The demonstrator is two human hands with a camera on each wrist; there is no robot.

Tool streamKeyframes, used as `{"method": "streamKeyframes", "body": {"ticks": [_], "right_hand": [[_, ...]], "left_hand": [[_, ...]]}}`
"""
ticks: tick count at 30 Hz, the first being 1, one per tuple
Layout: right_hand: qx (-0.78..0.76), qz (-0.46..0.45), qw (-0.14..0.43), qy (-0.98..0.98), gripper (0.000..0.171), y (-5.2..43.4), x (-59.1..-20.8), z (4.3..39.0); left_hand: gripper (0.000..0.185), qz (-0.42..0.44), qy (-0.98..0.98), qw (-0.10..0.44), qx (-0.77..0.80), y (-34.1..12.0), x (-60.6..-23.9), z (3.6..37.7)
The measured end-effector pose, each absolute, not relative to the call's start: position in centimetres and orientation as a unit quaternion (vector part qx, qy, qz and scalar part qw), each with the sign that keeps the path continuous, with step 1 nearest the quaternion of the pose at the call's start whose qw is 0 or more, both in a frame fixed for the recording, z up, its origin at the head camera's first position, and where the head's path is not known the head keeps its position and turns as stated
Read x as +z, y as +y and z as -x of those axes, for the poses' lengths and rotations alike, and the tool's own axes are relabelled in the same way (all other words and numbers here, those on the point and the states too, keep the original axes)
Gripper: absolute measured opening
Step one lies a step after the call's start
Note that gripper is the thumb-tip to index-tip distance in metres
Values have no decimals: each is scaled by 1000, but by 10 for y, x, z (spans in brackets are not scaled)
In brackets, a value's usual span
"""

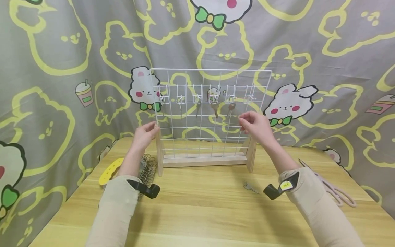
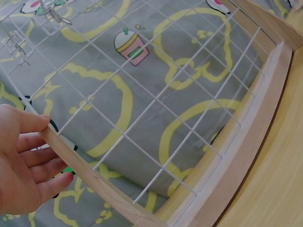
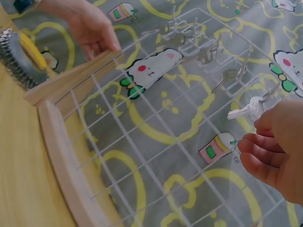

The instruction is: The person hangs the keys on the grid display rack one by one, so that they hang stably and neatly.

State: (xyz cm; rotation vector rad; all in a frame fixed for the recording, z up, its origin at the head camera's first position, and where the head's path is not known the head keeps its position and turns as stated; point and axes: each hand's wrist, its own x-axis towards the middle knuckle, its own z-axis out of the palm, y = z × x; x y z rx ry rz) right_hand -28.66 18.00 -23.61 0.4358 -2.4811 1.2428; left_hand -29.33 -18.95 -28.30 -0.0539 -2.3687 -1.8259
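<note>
A white wire grid rack (image 1: 200, 127) stands upright on a wooden base (image 1: 205, 160). Several hooks run across its upper part, and keys hang from some, among them a brown-looking key (image 1: 231, 107). My left hand (image 1: 144, 137) holds the top of the left wooden post (image 2: 90, 175), thumb on top and other fingers behind, partly spread. At the grid's right side is my right hand (image 1: 257, 128), fingers loosely bent and nothing visible in them. In the right wrist view its thumb comes close to a hanging silver key (image 3: 251, 108); contact is unclear.
A loose key (image 1: 250, 187) lies on the wooden table (image 1: 197, 212) in front of the rack. Scissors (image 1: 333, 188) rest at the right. On the left are a yellow-edged object (image 1: 110, 171) and a cluster of metal rings (image 1: 148, 168). A patterned curtain (image 1: 117, 20) hangs behind.
</note>
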Motion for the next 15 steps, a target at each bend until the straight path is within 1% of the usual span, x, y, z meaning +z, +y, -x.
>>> {"method": "streamKeyframes", "body": {"ticks": [9,15], "right_hand": [[455,-162,137,-865,23,200,-287,266],[453,-153,105,-872,21,213,-323,252]], "left_hand": [[52,15,-792,72,-606,-190,-284,296],[54,16,-794,71,-603,-190,-284,296]]}}
